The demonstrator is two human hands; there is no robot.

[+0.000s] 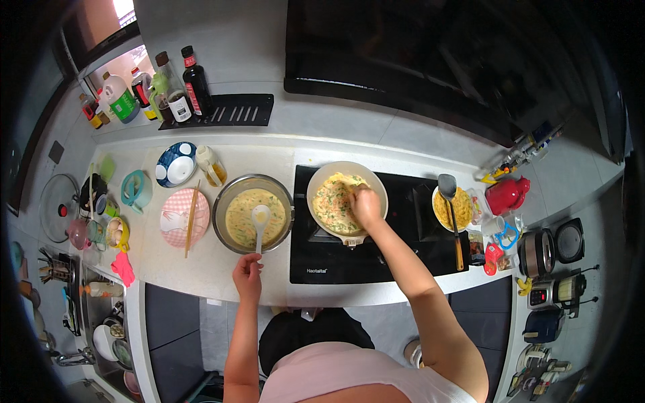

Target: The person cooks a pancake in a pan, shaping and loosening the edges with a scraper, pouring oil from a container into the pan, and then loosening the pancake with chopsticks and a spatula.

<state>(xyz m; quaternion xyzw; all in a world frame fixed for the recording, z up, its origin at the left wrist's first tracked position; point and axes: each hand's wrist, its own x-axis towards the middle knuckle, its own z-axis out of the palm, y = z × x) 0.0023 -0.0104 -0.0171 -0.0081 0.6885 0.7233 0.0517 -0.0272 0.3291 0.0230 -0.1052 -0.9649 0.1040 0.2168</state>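
Observation:
My left hand [248,274] grips the handle of a white ladle [260,221], whose bowl rests in a steel pot [217,216]. The pot holds a pale yellow batter [239,216] with green and orange bits. Over the light-coloured frying pan [322,174], my right hand [365,205] is curled down at the far right part of a thin pancake [330,204]. This pancake is flecked with green and orange and covers much of the pan's base. My fingertips are hidden, so what they hold or touch cannot be made out.
The pan stands on a black glass cooktop [373,269]. To its right, a spatula [453,216] lies across a plate of yellow pancakes [461,209]. Chopsticks [191,221] lie over a pink checked plate [174,237] left of the pot. An oil bottle [214,169] and patterned blue plate [164,166] stand behind.

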